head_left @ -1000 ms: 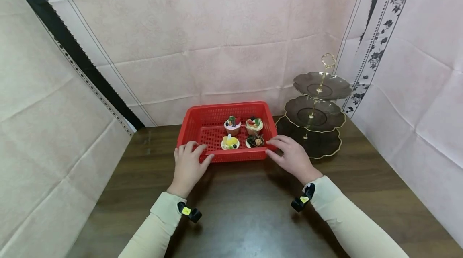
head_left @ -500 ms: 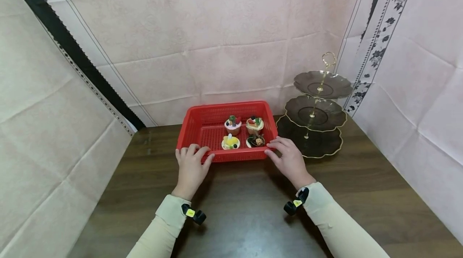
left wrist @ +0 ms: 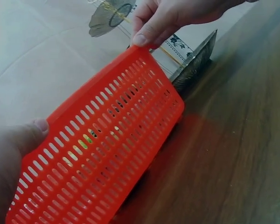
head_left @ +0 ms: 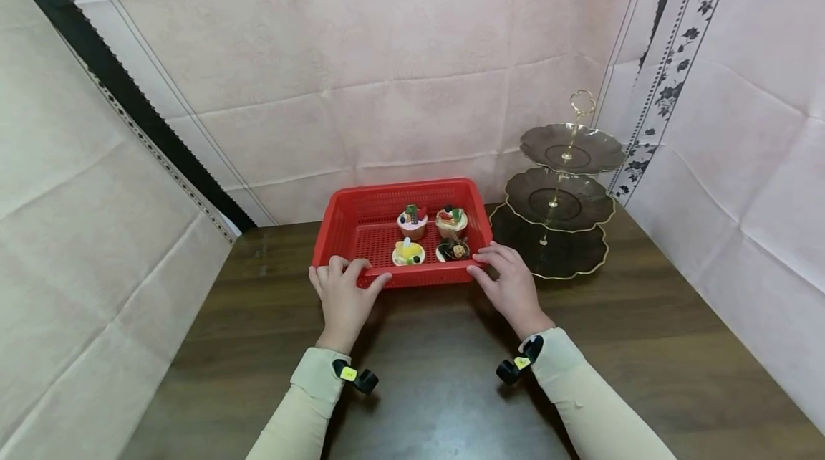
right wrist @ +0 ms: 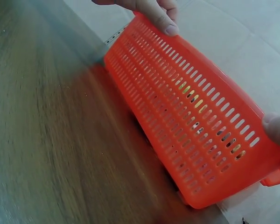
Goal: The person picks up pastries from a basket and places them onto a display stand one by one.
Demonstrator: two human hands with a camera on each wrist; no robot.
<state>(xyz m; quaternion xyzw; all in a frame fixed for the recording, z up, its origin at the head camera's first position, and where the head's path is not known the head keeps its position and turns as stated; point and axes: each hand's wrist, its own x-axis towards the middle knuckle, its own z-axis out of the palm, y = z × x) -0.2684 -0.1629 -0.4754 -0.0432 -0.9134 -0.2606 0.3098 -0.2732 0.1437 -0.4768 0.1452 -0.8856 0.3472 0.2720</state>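
A red plastic basket (head_left: 387,275) with slotted walls is on the wooden table in the head view. My left hand (head_left: 344,302) grips the left part of its front rim, thumb outside and fingers over the edge. On the right part of that rim, my right hand (head_left: 511,291) holds on the same way; the left wrist view shows this right thumb (left wrist: 147,37) against the rim. Inside sit a pink-based cupcake (head_left: 412,227), a cream-topped cupcake (head_left: 451,223), a yellow-topped small cake (head_left: 408,254) and a dark chocolate one (head_left: 453,251), all in the right half.
A three-tier dark cake stand (head_left: 561,202) with gold edges and a ring handle stands just right of the basket. Pale cloth (head_left: 412,73) hangs behind and at both sides. The wooden table (head_left: 425,388) extends toward me in front of the basket.
Both wrists have swung inward, and the fingers have settled onto the front rim. The basket and cakes keep nearly the same place, with a slight shift of the whole view.
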